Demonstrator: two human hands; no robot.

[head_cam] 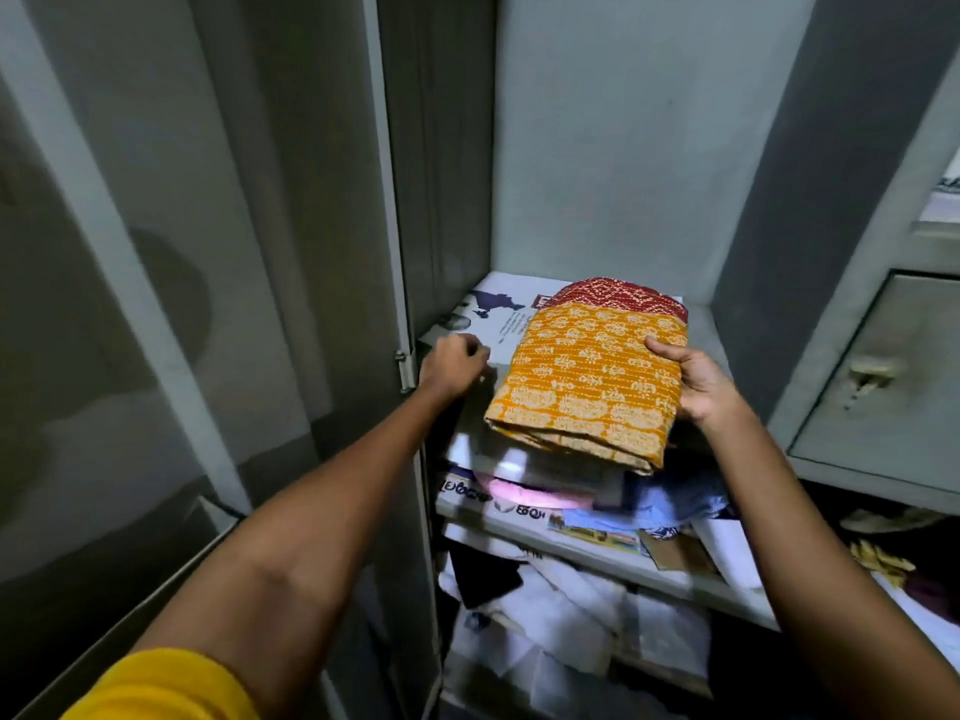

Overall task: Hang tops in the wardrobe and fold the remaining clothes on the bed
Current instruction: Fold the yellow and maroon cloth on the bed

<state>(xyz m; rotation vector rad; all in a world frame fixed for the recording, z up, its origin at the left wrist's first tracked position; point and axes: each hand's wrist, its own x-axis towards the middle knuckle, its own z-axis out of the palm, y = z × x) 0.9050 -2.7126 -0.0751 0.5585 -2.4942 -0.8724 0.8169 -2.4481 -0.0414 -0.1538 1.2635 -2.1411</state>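
The folded orange printed cloth (584,387), with a red patterned piece (621,292) showing at its far edge, sat centre-right of frame, its far end over the newspaper-lined upper shelf (704,330) of the wardrobe (597,148) and its near folded edge hanging out past the shelf front. My right hand (696,379) held it at the right edge, thumb on top, fingers under it and out of sight. My left hand (454,363) was just left of the cloth, apart from it, fingers curled in and holding nothing that I could see, over the newspaper (498,317) near the shelf's left front corner.

My read: I was seating the folded stack on the shelf. To do that well I judged it needed the left hand flat under or against the left edge, so the folds would not splay, then a level slide toward the back wall until the near edge cleared the front lip. A one-hand push from the right could skew it or drag the newspaper.

Below, the lower shelf (571,550) carried a blurred pile of clothes (665,498) on more newspaper, with white clothing (571,615) bunched under that. The wardrobe door (182,226) stood open across the left of frame. A small locker door (878,376) sat at right. My yellow sleeve (166,688) showed at bottom left.
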